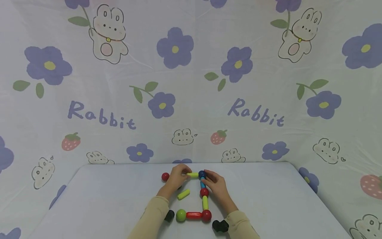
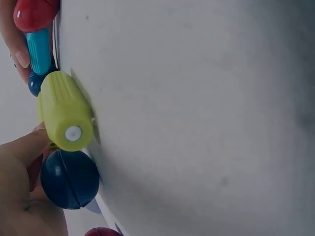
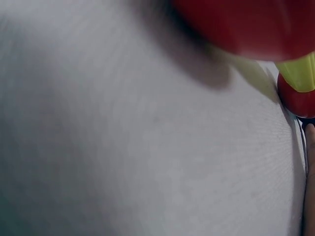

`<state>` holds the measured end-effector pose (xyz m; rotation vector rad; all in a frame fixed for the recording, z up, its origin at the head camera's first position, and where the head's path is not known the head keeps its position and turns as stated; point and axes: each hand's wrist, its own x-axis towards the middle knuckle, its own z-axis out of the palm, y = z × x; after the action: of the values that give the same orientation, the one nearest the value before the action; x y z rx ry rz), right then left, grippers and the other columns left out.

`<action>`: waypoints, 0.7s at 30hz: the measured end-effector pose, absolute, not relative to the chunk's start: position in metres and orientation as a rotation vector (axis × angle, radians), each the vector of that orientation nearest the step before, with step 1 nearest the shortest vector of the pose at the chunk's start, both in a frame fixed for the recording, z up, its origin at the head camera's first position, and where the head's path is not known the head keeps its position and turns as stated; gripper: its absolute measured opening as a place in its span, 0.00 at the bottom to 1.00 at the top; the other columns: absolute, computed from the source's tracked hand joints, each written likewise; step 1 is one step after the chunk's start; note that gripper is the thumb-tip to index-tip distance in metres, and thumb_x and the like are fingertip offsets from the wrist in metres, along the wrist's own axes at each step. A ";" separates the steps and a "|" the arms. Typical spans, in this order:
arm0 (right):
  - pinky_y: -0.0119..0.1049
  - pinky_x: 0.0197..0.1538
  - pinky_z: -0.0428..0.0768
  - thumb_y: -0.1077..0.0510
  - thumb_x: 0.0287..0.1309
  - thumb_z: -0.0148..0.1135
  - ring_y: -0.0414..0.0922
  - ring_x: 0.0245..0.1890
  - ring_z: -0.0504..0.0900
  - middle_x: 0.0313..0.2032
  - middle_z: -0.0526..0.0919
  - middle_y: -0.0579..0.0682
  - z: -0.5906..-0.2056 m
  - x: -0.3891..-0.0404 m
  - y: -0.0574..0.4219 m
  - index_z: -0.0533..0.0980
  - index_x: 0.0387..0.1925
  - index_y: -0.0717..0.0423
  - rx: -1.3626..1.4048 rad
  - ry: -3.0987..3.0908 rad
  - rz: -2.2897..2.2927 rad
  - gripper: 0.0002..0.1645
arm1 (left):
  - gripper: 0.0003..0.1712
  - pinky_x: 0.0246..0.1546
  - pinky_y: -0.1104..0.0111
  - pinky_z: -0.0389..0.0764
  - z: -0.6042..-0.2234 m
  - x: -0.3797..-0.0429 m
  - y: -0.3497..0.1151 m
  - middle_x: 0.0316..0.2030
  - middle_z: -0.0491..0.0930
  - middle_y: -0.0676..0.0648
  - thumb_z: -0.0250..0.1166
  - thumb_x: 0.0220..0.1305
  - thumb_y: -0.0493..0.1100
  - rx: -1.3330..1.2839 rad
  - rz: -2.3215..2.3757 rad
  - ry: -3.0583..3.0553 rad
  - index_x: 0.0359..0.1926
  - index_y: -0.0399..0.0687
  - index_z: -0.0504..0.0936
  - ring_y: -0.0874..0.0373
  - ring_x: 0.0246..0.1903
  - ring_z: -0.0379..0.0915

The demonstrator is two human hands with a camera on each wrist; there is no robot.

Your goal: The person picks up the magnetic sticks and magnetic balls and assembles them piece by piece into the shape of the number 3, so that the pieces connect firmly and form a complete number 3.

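My left hand pinches a yellow-green rod whose right end meets a dark blue ball. Around that ball and the top of a light blue rod are the fingers of my right hand. Below, the chain runs through a red ball, a second yellow-green rod and another red ball. A red rod links that corner to a green ball. In the right wrist view, a finger shows at the right edge.
Inside the chain's bend lies a loose yellow-green rod, its white end facing the left wrist view. Another dark blue ball is mostly hidden by my left arm from above. Farther left sits a red ball. White cloth covers the table.
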<state>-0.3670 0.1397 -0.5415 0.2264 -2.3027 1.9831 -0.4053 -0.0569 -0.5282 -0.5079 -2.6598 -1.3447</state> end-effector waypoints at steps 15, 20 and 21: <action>0.41 0.66 0.72 0.63 0.62 0.62 0.57 0.67 0.71 0.65 0.73 0.61 -0.553 -0.376 0.139 0.71 0.63 0.62 0.237 -2.358 1.887 0.28 | 0.13 0.53 0.61 0.83 -0.526 -0.403 -0.056 0.42 0.82 0.43 0.65 0.57 0.27 -0.525 -1.353 -2.650 0.43 0.40 0.82 0.50 0.47 0.81; 0.40 0.66 0.71 0.63 0.62 0.62 0.55 0.67 0.72 0.65 0.73 0.58 -0.554 -0.376 0.139 0.71 0.64 0.60 0.269 -2.363 1.879 0.28 | 0.12 0.53 0.61 0.83 -0.527 -0.403 -0.057 0.42 0.82 0.42 0.65 0.57 0.26 -0.512 -1.347 -2.654 0.43 0.39 0.82 0.49 0.48 0.80; 0.40 0.66 0.71 0.64 0.62 0.62 0.55 0.67 0.72 0.65 0.73 0.59 -0.550 -0.373 0.139 0.71 0.64 0.60 0.278 -2.362 1.882 0.28 | 0.12 0.53 0.61 0.83 -0.527 -0.403 -0.057 0.42 0.82 0.42 0.65 0.57 0.26 -0.512 -1.344 -2.655 0.43 0.39 0.82 0.49 0.48 0.80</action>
<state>-0.3727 0.1390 -0.5498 0.2783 -2.3623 1.8815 -0.4034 -0.0567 -0.5266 -0.5116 -2.6554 -1.3437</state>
